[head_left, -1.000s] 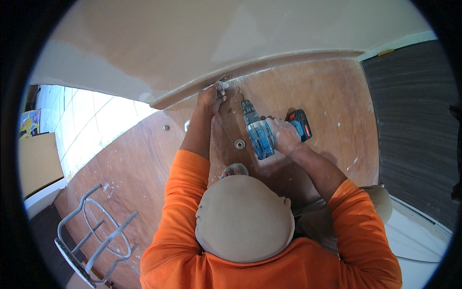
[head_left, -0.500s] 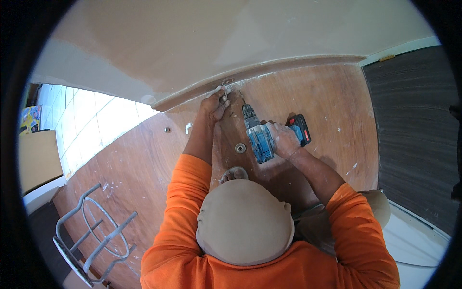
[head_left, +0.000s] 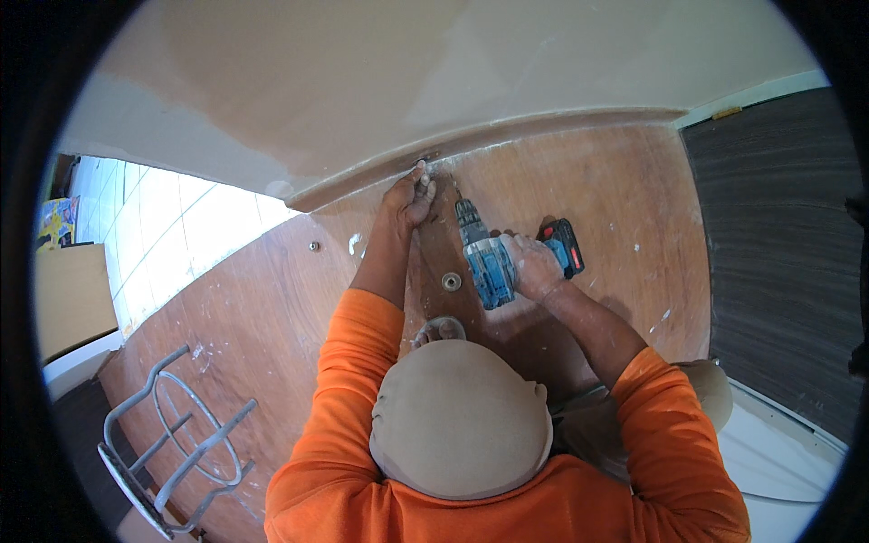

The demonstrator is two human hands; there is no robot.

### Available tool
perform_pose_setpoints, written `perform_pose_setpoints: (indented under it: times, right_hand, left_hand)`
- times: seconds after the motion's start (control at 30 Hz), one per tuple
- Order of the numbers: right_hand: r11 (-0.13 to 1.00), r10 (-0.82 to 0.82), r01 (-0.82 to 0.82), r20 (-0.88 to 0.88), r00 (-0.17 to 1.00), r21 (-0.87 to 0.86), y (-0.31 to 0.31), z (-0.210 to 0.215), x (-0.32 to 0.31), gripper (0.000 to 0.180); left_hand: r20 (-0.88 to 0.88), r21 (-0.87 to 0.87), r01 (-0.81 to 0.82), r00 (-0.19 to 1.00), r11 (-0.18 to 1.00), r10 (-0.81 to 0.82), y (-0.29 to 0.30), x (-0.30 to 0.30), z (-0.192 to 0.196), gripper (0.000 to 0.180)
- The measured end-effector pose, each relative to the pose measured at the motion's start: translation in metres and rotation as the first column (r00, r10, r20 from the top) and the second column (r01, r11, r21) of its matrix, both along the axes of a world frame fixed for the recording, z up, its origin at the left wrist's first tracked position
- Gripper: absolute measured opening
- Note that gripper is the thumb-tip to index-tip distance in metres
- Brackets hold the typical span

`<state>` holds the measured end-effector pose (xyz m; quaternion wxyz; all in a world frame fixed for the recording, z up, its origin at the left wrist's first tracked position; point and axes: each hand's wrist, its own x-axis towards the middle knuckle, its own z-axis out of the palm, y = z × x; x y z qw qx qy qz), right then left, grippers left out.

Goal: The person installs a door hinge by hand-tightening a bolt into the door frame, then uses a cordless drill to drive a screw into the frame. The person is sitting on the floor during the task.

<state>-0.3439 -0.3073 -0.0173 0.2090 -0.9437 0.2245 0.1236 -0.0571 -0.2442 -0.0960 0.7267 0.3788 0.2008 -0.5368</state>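
At the far left edge a small package (head_left: 56, 220) with yellow and blue print sits above a plain brown cardboard box (head_left: 71, 297), beside a white tiled floor (head_left: 172, 235). Lower left, a grey metal wire stand (head_left: 172, 439) lies on its side on the wooden floor (head_left: 272, 299), which is reddish brown and flecked with white spots. A small metal ring (head_left: 313, 245) lies on the wood near the tile edge.

The left hand (head_left: 409, 195) reaches up to the strip where the wooden floor meets the pale wall (head_left: 362, 81); its fingers are pinched on something small at that joint, too small to tell what. Below it a round metal washer (head_left: 451, 281) rests on the wood between the two forearms.

The drill (head_left: 489, 258) is blue and teal with a dark chuck and a black battery pack (head_left: 563, 246) with a red patch. It is tilted, its bit pointing up toward the wall joint just right of the left hand, the tip near the fingers. The right hand (head_left: 532, 264) is clenched around the drill's grip.

The person wears orange sleeves (head_left: 348, 380) and a tan cap (head_left: 460, 418). To the right stands a dark, finely ribbed panel (head_left: 778, 253), with a small yellow tag (head_left: 726, 113) at its upper left corner and white trim along its top.
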Motion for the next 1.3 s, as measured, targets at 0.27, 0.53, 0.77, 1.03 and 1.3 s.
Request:
perform_pose_setpoints:
  times: [0.27,0.53,0.77,1.03,1.3]
  right_hand:
    - [1.000,-0.004,0.004,0.020,1.000,-0.017,0.001,-0.003,-0.002,0.057]
    - [1.000,-0.002,0.002,0.038,0.999,-0.008,0.000,-0.003,-0.002,0.056]
    - [1.000,0.002,-0.001,0.040,0.999,-0.026,0.000,-0.003,-0.003,0.059]
    - [0.999,0.008,-0.005,0.060,0.998,-0.051,0.000,-0.003,-0.003,0.063]
    - [0.996,0.027,-0.014,0.145,0.989,-0.091,0.000,-0.006,-0.003,0.061]
  left_hand:
    - [0.107,-0.018,-0.001,0.994,1.000,0.003,0.004,-0.002,0.008,0.008]
    - [0.070,-0.102,0.011,0.998,0.995,-0.004,0.006,0.008,-0.003,0.007]
    - [0.164,-0.038,0.063,0.985,0.997,-0.056,0.010,0.008,0.006,0.006]
    - [0.134,-0.013,-0.005,0.991,1.000,0.006,0.006,0.003,0.017,0.007]
    - [0.235,0.031,0.033,0.971,0.999,-0.039,0.005,0.003,0.024,0.010]
